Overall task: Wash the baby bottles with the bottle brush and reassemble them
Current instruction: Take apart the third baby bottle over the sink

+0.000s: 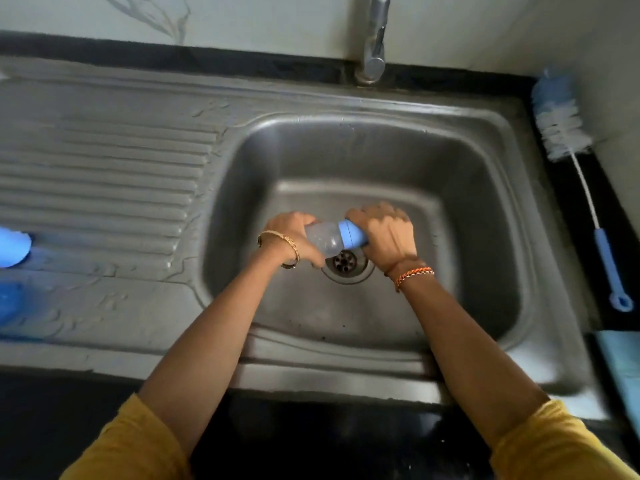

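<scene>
Hands [346,233] around bottle [323,239] over sink [485,188]

Arms: we reach both forward, forearms bare, converging | left hand [294,237]: fingers curled, gripping, knuckles up | right hand [386,233]: fingers curled, gripping, back of hand up

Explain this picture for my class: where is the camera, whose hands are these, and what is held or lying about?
There is no machine here. A person wears one camera on the head, looking down at their own hands over a steel sink. The left hand grips the clear bottle and the right hand grips its blue cap, right above the drain. The bottle brush lies unused on the counter to the right. The tap shows no running water. Blurred blue things sit at the left edge.
</scene>
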Tool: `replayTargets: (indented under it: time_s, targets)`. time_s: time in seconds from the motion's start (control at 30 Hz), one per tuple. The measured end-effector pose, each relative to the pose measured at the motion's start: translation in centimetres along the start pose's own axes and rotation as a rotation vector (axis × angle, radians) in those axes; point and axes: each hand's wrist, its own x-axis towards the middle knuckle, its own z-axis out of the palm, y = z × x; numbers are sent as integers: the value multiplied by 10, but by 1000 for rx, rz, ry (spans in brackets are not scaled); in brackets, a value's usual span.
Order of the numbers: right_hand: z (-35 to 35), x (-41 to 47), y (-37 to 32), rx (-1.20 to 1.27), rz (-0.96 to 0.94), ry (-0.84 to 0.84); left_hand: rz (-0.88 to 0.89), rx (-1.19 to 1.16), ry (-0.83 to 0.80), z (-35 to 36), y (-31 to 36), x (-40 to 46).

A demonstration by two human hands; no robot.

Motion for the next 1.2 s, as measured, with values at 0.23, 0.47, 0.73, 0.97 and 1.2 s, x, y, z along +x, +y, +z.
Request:
replayTargets:
  time_s: [0.23,0.47,0.73,0.97,1.2]
  targets:
    - [-18,1,30,149,423,-17,-218,-675,-204,-1,-7,2]
    - [23,-11,32,185,326,-933,41,240,-47,9,-21,11]
    - [25,-6,34,163,217,-933,161,167,-29,14,-18,10]
    - [1,0,17,589,256,-727,321,-294,-2,16,-10,4]
    - [-30,5,15,941,437,-762,309,-814,172,6,-6,-4]
